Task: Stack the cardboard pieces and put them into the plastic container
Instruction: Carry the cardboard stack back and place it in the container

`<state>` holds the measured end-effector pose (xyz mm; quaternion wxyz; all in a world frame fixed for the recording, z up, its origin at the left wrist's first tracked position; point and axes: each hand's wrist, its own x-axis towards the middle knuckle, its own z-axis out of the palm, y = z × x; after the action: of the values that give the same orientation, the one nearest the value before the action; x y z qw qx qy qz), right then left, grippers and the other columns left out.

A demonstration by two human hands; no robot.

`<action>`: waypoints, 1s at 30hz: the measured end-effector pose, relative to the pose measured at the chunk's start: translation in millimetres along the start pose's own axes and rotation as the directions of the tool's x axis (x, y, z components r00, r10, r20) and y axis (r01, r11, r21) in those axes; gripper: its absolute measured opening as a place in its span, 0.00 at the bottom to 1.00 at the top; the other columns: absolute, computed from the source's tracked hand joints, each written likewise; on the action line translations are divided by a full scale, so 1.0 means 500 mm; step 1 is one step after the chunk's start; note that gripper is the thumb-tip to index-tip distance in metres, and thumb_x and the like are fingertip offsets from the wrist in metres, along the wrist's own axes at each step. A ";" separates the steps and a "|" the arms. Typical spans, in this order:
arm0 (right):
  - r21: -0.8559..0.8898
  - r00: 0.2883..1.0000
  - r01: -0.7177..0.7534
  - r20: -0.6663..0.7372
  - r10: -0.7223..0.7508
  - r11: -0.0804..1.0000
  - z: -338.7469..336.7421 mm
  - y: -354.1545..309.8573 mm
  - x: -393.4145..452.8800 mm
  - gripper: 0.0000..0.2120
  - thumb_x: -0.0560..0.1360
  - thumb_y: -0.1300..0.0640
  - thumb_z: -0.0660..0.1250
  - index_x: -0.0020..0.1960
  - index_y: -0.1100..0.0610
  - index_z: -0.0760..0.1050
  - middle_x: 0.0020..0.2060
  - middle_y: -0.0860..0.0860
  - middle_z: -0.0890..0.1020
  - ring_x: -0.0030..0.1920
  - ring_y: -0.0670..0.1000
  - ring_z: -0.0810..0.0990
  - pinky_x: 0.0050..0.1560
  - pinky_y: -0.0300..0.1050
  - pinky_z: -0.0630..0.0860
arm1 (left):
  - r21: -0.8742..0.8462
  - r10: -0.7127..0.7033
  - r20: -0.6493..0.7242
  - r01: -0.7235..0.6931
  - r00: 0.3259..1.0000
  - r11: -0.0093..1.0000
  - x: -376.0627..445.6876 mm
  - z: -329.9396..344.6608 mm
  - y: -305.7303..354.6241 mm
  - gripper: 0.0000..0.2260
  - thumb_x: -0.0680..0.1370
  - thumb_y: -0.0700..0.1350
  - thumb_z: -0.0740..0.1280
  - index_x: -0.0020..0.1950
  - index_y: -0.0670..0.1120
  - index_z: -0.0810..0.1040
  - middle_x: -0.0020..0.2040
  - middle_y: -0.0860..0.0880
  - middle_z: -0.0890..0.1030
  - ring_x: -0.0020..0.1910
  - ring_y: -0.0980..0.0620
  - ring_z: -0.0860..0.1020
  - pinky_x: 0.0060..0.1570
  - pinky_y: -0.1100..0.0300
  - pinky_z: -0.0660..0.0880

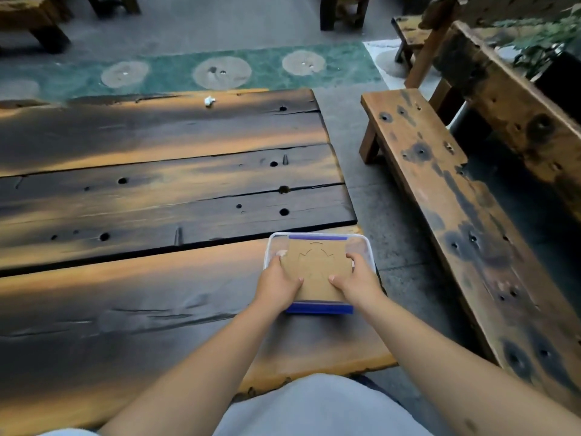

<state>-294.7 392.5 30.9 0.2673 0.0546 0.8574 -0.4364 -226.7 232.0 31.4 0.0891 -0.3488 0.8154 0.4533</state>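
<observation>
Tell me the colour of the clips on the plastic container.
Blue clips on the clear plastic container, one at the near end and one at the far; the head view shows them.

Single head view, wide-angle, worn on the person, looking forward and steeply down from a spot at the table's (157, 278) near edge. Both forearms run up from the bottom to the hands, low and right of centre, close to the lens. Bench (440, 199) on the right, floor and rug (251, 70) across the top, edges bowed by the lens.
</observation>
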 end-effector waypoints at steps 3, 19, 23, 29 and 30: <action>-0.064 1.000 0.002 0.020 -0.001 0.998 0.010 0.000 0.028 0.25 0.72 0.55 0.73 0.66 0.50 0.68 0.56 0.51 0.81 0.53 0.53 0.79 0.54 0.48 0.77 | 0.070 -0.021 0.012 0.020 1.000 0.997 0.019 0.004 0.003 0.20 0.73 0.45 0.69 0.64 0.49 0.72 0.51 0.45 0.82 0.49 0.42 0.79 0.43 0.55 0.77; -0.278 0.970 -0.097 0.191 0.154 0.956 0.014 0.053 0.106 0.33 0.70 0.52 0.74 0.70 0.54 0.63 0.61 0.54 0.76 0.59 0.56 0.77 0.58 0.49 0.76 | 0.025 -0.179 0.214 0.177 0.960 0.984 0.104 0.054 -0.021 0.28 0.70 0.38 0.69 0.67 0.48 0.62 0.56 0.47 0.78 0.55 0.47 0.77 0.55 0.55 0.75; 0.040 0.912 -0.276 0.327 0.248 0.960 0.014 0.076 0.113 0.43 0.67 0.51 0.77 0.73 0.49 0.55 0.59 0.50 0.79 0.56 0.54 0.79 0.57 0.53 0.79 | -0.157 -0.222 0.228 0.261 0.948 0.953 0.122 0.048 -0.033 0.22 0.68 0.45 0.75 0.57 0.53 0.70 0.48 0.53 0.82 0.46 0.54 0.81 0.47 0.59 0.77; 0.189 0.863 -0.349 0.447 0.237 0.918 0.021 0.092 0.130 0.35 0.65 0.50 0.78 0.64 0.45 0.61 0.55 0.45 0.81 0.54 0.50 0.81 0.49 0.47 0.80 | -0.267 -0.230 0.264 0.300 0.937 0.916 0.124 0.050 -0.037 0.19 0.65 0.51 0.77 0.51 0.54 0.74 0.44 0.57 0.84 0.39 0.60 0.83 0.35 0.67 0.76; 0.195 0.860 -0.349 0.455 0.230 0.917 0.019 0.092 0.131 0.33 0.65 0.49 0.78 0.62 0.44 0.61 0.54 0.45 0.81 0.53 0.49 0.81 0.48 0.46 0.80 | -0.265 -0.227 0.284 0.304 0.932 0.915 0.124 0.048 -0.038 0.20 0.63 0.52 0.78 0.51 0.54 0.74 0.44 0.56 0.84 0.40 0.59 0.83 0.37 0.64 0.77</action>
<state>-331.8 404.4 -40.0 0.4998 0.1239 0.6927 -0.5050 -264.4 214.2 -23.7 0.1961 -0.4076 0.6626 0.5969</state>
